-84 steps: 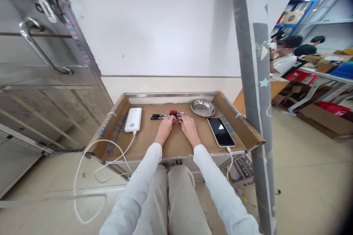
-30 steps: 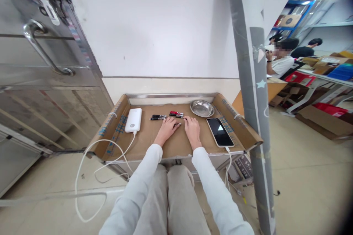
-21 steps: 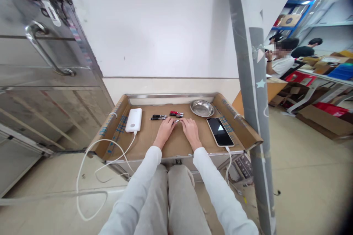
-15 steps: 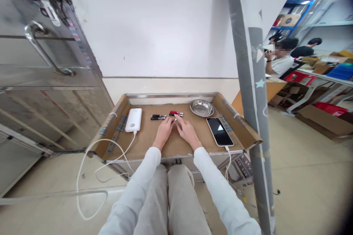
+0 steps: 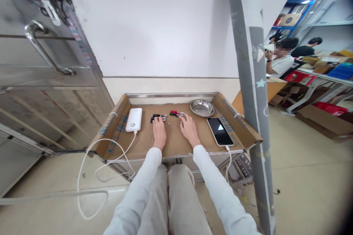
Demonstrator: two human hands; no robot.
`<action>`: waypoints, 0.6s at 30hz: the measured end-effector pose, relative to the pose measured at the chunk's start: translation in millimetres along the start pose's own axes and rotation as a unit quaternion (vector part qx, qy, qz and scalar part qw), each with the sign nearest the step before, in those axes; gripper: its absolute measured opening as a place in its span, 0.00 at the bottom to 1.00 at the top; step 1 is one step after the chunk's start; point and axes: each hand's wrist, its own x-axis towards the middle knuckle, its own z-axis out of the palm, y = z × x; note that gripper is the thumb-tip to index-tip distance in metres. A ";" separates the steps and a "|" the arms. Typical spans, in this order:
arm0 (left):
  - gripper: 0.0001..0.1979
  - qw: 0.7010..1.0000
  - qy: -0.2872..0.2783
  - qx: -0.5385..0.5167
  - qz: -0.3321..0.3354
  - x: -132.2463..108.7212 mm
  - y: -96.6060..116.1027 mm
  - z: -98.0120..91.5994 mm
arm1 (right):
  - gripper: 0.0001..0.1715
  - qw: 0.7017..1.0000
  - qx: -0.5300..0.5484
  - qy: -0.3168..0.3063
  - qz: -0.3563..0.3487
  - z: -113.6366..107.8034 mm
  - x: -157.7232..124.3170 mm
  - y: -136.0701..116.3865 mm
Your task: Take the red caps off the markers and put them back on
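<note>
Black pens [image 5: 159,115] lie side by side on the cardboard-lined tabletop, left of centre. My left hand [image 5: 159,132] is closed over their near side, its fingertips on the nearest black pen [image 5: 152,121]. A red pen [image 5: 175,112] lies to the right of that group, with a black pen [image 5: 173,114] close along its near side. My right hand [image 5: 189,129] rests with fingers stretched and slightly apart, fingertips by the right ends of these two pens. Whether they touch is unclear. Between the hands lies a tiny thin piece [image 5: 168,123], too small to name.
A white power bank [image 5: 134,119] with a cable lies at left. At right are a round metal dish [image 5: 202,108] and a plugged-in phone [image 5: 220,131]. A wrapped pole [image 5: 252,80] stands by the table's right edge. Other people sit in the right background.
My hands were together over a small pale-tipped item; now they are apart. The left has moved left to the black pens, where one more appears. The right has shifted slightly right.
</note>
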 end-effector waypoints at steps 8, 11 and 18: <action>0.16 0.993 -0.043 -0.046 0.098 -2.2 1.6 -3.6 | 0.17 0.999 -0.030 -0.012 0.024 2.2 6.4 3.1; 0.15 0.983 -0.075 -0.066 0.156 -5.3 -0.6 1.4 | 0.12 0.999 -0.032 -0.004 0.008 2.7 7.6 3.9; 0.10 0.975 -0.104 -0.149 0.129 2.1 -2.8 20.8 | 0.12 0.999 -0.020 -0.025 -0.026 4.0 6.9 4.9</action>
